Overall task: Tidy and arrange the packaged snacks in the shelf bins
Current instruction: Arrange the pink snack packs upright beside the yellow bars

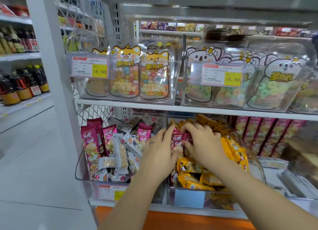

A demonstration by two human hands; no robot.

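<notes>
Two clear bins sit on the lower shelf. The left bin (80,171) holds magenta packs (91,140) mixed with grey-white packs (120,154). The right bin (258,162) holds yellow packs (235,149). A bundle of magenta snack packs (178,140) stands at the left edge of the right bin. My left hand (158,152) presses against its left side with fingers stretched over it. My right hand (203,143) grips it from the right, fingers curled over the top.
On the shelf above, clear bins hold candy pouches (127,75) and koala ring-candy pouches (275,85) behind price tags (90,67). Pink boxes (261,135) stand to the right. Dark bottles (22,85) fill the left shelving. An orange base (172,219) lies below.
</notes>
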